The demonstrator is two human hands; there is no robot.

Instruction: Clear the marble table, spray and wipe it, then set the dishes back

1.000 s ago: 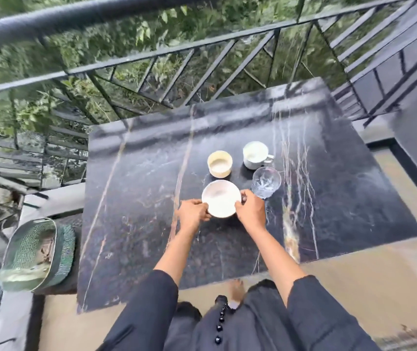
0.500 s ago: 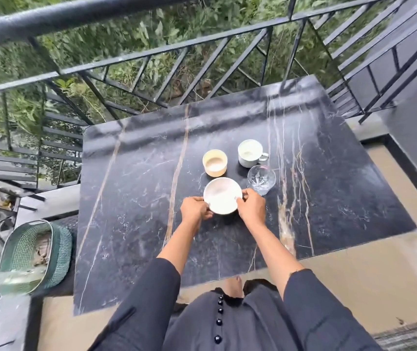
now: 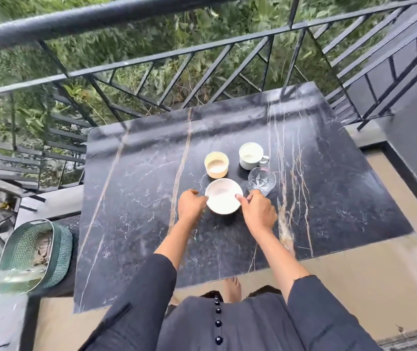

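A white bowl [image 3: 224,196] sits on the black marble table [image 3: 131,203]. My left hand [image 3: 191,205] grips its left rim and my right hand [image 3: 259,211] grips its right rim, thumb over the edge. Behind the bowl stand a cream cup [image 3: 216,164], a white mug [image 3: 251,155] with its handle to the right, and a clear cut-glass bowl [image 3: 262,180] just beyond my right hand.
A black metal railing [image 3: 151,69] runs along the table's far and right sides. To the left, on a low ledge, a green mesh basket [image 3: 58,252] holds a cloth, with a clear bottle [image 3: 10,277] lying at its near edge.
Both hands stay on the white bowl's rim throughout; the bowl has shifted slightly away from me, closer to the cream cup. The camera view has drifted.
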